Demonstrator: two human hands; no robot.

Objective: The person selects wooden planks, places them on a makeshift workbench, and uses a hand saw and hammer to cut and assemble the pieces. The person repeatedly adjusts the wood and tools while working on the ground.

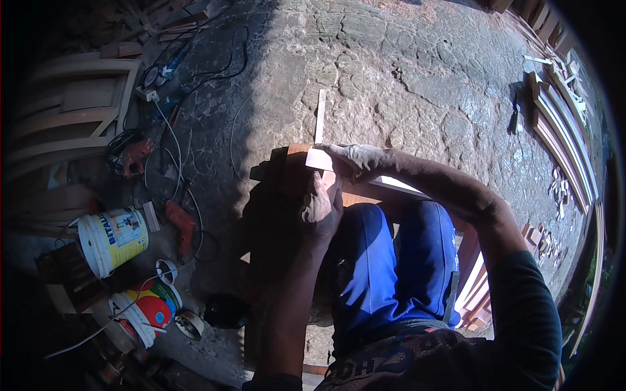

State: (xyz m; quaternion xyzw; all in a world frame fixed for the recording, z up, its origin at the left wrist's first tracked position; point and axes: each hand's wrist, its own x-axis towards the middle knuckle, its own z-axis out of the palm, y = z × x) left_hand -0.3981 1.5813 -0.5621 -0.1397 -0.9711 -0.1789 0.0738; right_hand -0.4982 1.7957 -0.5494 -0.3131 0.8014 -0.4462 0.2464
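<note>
My left hand [321,208] reaches up from below and grips a pale wooden block [319,160], its fingers along the block's near side. From the right, my right hand [360,160] closes on the same block at its far right edge; some of its fingertips are hidden. Beneath the block is a reddish-brown wooden board [297,156], partly covered by my hands and in shadow. A thin pale wood strip [320,117] stretches away from the block's far edge over the ground.
On the left lie an orange-red power tool [180,228], another red power tool [135,158], cables, a white bucket [98,244] and a colourful tipped bucket [124,313]. Curved wooden frames [124,98] stand further left. Long planks [564,140] lie at the right on cracked ground.
</note>
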